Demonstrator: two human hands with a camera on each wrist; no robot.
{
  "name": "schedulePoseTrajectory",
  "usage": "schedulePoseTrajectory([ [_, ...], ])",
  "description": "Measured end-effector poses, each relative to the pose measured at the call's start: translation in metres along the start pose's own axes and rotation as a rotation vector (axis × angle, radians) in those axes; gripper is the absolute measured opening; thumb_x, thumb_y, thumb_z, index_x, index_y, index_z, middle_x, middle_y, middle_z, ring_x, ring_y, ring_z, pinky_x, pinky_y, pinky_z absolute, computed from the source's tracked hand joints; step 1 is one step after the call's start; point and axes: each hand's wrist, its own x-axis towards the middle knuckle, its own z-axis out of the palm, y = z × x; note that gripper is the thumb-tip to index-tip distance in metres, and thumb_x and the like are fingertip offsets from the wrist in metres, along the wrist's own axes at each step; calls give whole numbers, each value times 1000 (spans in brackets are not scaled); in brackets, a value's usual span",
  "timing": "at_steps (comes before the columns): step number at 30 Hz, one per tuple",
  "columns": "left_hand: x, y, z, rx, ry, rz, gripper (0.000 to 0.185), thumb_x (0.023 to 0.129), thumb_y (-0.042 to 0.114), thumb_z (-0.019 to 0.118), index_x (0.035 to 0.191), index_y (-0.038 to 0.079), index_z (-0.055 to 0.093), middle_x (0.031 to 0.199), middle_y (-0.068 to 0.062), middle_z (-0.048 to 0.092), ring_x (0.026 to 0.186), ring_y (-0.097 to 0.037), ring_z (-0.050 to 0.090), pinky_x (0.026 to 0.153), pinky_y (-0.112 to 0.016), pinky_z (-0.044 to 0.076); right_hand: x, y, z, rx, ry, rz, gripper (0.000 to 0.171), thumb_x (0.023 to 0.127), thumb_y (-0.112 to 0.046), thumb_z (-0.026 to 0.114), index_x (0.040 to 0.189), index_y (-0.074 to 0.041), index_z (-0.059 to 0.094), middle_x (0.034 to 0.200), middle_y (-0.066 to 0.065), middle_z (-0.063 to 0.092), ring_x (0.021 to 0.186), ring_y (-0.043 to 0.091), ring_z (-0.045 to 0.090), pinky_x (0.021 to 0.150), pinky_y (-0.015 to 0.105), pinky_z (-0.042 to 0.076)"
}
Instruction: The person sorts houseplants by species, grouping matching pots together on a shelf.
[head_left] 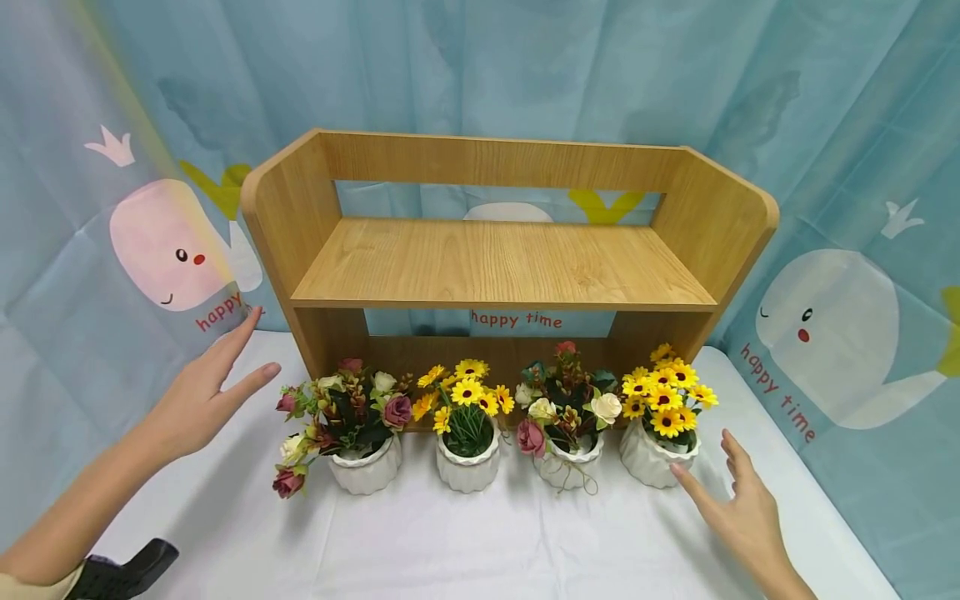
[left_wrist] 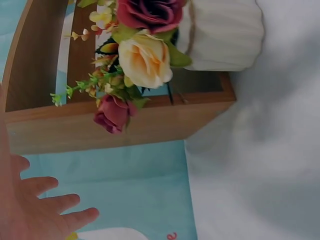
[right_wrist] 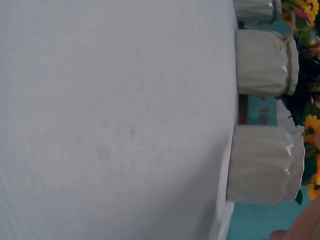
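**Both hands bare beside the flower pots**

Head view: my left hand (head_left: 201, 393) hovers with fingers spread, gripping nothing, at nine o'clock of the rose pot (head_left: 365, 467). My right hand (head_left: 738, 508), fingers straight and empty, sits at five o'clock of the sunflower pot (head_left: 655, 460), fingertip just beside it.

Left wrist view: spread fingers (left_wrist: 55, 204), roses (left_wrist: 145, 60) at one o'clock.

Right wrist view: sunflower pot (right_wrist: 262, 165) near; only the hand's edge shows.

four white ribbed pots are standing upright in a row. the rightmost sunflower pot (head_left: 658, 454) is sitting just beside the right hand (head_left: 738, 508), seemingly just short of its fingertips. the leftmost rose pot (head_left: 365, 467) is sitting near the left hand (head_left: 198, 398), apart from it.
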Motion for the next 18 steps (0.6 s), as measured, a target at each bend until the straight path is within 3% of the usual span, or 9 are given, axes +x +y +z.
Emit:
schedulePoseTrajectory([
  [5,9,7,-1,-28,25,28,79,108,32,58,171,19,12,173,-23,24,141,-60,42,100,-76,40,-4,-4,4,43,32,7,114,95,-52,75,168,0,5,168,36,21,148,61,31,117,69,34],
  [13,22,18,-4,-61,43,56,82,106,29,64,171,15,16,172,-23,26,140,-59,46,99,-63,42,-10,-8,9,151,91,-21,108,95,-44,78,168,0,11,167,35,26,148,60,33,116,69,36],
  [18,28,22,-5,-82,65,46,84,105,29,68,171,18,17,169,-25,32,136,-58,51,97,-16,49,-11,-10,14,180,118,-22,107,95,-42,79,168,0,13,167,34,28,148,59,34,116,69,36],
])
